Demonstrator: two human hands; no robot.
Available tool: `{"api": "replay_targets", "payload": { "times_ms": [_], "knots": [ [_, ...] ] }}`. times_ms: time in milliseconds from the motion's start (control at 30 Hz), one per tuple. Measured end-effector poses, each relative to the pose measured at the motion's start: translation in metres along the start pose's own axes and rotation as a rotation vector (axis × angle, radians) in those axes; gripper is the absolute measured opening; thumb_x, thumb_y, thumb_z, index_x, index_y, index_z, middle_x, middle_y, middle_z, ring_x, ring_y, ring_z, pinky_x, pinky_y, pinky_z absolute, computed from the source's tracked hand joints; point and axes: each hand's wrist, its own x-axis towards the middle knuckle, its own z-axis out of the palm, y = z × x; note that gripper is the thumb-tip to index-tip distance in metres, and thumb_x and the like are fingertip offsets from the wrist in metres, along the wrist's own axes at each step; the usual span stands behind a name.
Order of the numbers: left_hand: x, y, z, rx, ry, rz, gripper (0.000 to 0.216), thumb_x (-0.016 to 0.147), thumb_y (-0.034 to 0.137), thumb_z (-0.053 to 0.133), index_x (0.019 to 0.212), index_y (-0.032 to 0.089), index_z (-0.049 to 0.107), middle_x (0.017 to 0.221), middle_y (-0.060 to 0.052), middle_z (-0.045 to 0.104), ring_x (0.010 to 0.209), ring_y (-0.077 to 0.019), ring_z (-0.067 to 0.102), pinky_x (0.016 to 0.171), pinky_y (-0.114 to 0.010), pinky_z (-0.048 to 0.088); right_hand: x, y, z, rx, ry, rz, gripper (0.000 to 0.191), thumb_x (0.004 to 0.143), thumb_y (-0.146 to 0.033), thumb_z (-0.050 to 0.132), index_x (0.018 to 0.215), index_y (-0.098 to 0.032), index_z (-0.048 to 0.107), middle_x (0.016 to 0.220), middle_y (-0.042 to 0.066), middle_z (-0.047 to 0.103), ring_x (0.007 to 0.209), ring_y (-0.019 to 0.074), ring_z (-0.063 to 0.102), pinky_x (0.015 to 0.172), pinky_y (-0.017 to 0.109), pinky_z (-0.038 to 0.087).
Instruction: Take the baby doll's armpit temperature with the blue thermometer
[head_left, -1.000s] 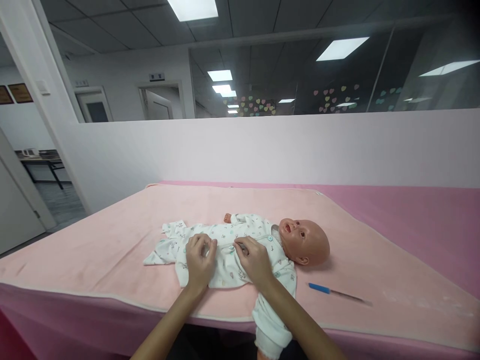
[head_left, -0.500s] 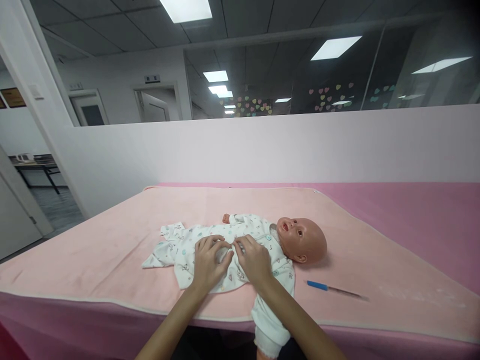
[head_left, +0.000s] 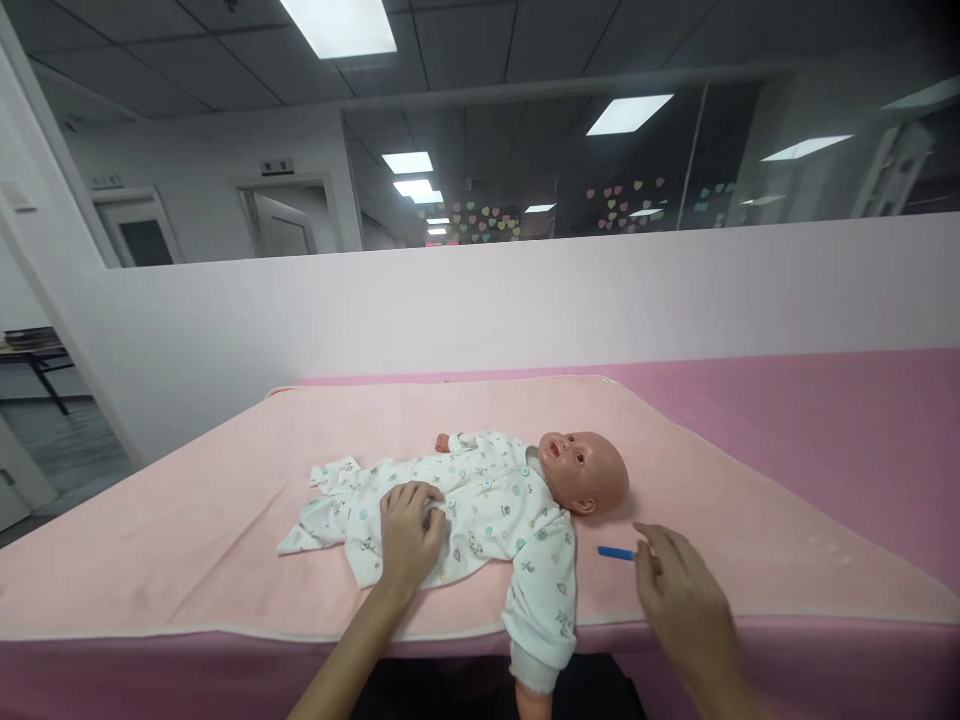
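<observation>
- Here, in the head view, the baby doll (head_left: 517, 495) lies on its back on the pink blanket (head_left: 187, 560), close to the front edge. Its near sleeve (head_left: 541, 610) hangs over that edge. Bare blanket spreads to the right and behind.
- Your left hand (head_left: 409, 538) rests palm down on the doll's romper (head_left: 487, 500), fingers bent. Whether they pinch cloth is hidden.
- Your right hand (head_left: 681, 600), blurred, hovers half-open and holds nothing. Its fingertips are just beside the blue handle (head_left: 615, 552), whose right end runs under them.

pink blanket (head_left: 225, 520) | white partition (head_left: 480, 310) | heart stickers (head_left: 480, 215) on glass | ceiling lights (head_left: 337, 25)
</observation>
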Motion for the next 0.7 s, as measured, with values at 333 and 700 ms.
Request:
{"api": "replay_targets", "payload": {
  "times_ms": [333, 700],
  "knots": [
    [0.004, -0.003, -0.001, 0.020, 0.014, 0.071, 0.013, 0.074, 0.018, 0.042, 0.077, 0.020, 0.055, 0.082, -0.002, 0.060, 0.085, -0.0201, 0.050, 0.081, -0.036, 0.032, 0.004, 0.075, -0.021, 0.115, -0.590, 0.202, 0.028, 0.081, -0.033, 0.037, 0.072, -0.018, 0.059, 0.074, 0.008, 0.064, 0.072, 0.0216, 0.061, 0.065, 0.033, 0.046],
    [0.004, -0.003, -0.001, 0.019, 0.000, 0.060, 0.014, 0.076, 0.017, 0.041, 0.077, 0.020, 0.054, 0.082, -0.002, 0.060, 0.084, -0.0193, 0.050, 0.080, -0.035, 0.034, 0.073, 0.021, -0.057, 0.367, -0.562, 0.433, 0.029, 0.077, -0.045, 0.046, 0.075, -0.022, 0.063, 0.066, 0.002, 0.064, 0.061, 0.0166, 0.057, 0.055, 0.024, 0.043]
  ]
}}
